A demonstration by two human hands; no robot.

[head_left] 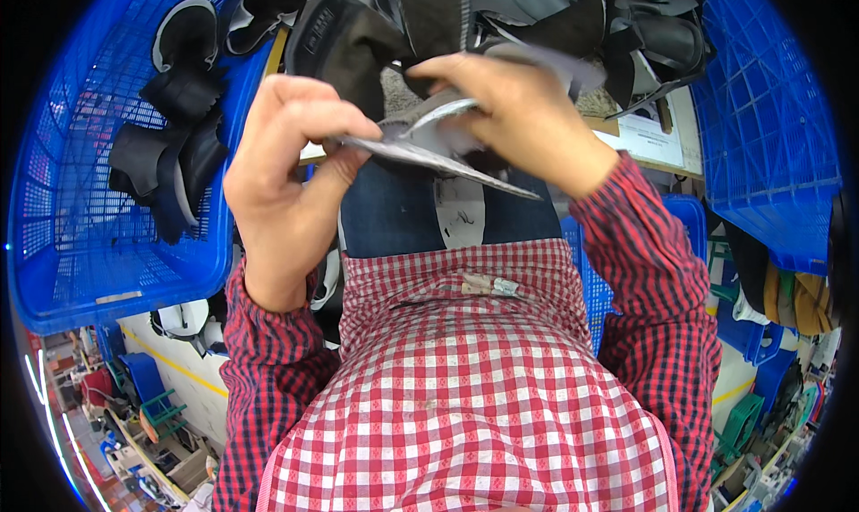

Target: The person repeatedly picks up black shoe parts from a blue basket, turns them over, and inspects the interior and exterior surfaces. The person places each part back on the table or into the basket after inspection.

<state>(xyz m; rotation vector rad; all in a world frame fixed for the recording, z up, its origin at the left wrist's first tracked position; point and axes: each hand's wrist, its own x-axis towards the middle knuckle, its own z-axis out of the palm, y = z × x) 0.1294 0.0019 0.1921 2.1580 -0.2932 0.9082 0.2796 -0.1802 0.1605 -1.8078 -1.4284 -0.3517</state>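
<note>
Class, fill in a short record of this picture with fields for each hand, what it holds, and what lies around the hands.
left hand: pinches the near end of a thin grey flat piece
right hand: grips the same piece from above
left side: blue plastic basket holding black cut pieces
right side: second blue basket
ahead: pile of dark pieces
clothing: red checked shirt

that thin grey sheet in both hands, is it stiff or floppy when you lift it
Probably floppy: the thin grey sheet curls upward between the left hand and the right hand instead of lying flat. It likely weighs little, since it looks very thin edge-on and is held by a light pinch. The pointed end sticks out unsupported without drooping, so it may have slight springiness.
</note>
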